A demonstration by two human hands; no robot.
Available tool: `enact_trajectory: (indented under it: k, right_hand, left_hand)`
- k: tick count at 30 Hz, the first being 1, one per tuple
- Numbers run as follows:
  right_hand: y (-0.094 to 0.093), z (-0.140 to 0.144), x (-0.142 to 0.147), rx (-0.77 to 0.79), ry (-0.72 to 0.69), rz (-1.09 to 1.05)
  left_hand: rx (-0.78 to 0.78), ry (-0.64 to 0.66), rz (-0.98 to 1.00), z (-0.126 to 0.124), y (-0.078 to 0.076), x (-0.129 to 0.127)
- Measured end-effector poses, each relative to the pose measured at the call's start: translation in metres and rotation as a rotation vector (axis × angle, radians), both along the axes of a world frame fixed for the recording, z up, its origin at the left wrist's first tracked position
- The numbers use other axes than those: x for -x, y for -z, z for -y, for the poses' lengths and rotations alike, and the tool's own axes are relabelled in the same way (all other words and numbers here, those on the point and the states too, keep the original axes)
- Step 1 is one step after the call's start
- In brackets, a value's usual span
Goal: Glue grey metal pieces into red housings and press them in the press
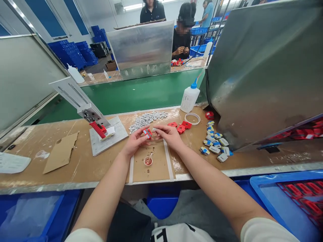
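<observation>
Above the brown, glossy surface [84, 168], the fingers of the left hand [134, 142] grasp a small red plastic part [148, 134], probably to keep it steady. The right hand [172, 135] pinches a small grey flat piece [154, 130] just beside it. A heap of grey flat pieces [145, 121] lies beyond, seemingly for easy reach.

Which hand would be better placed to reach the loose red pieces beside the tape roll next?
Probably the right hand: it is nearer the red pieces, while the left hand is farther off, holding a red part. The right seems to pinch a small grey piece, though.
</observation>
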State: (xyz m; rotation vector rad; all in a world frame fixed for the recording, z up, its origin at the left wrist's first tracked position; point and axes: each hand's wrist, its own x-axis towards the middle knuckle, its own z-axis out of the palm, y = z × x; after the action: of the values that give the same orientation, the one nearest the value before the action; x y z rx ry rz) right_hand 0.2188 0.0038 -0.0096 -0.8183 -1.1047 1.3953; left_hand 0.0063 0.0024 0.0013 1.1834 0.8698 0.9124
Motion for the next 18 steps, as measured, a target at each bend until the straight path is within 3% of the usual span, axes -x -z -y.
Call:
enact_trajectory:
  k: [7,10,13,18]
  right_hand:
    - [0.002,-0.009,-0.005,0.177,-0.027,-0.176]
    - [0.000,-0.019,-0.021,0.223,0.199,-0.344]
    - [-0.002,-0.025,-0.051,0.156,0.455,-0.371]
    - [0.001,-0.022,-0.108,0.042,0.693,-0.406]
  left_hand:
    - [-0.003,-0.039,-0.006,-0.004,-0.002,0.000]
    - [-0.005,-0.051,0.000,-0.005,-0.003,0.000]
    - [-0.001,-0.054,0.005,-0.006,-0.003,0.000]
    - [-0.015,-0.048,-0.004,-0.007,-0.005,-0.002]
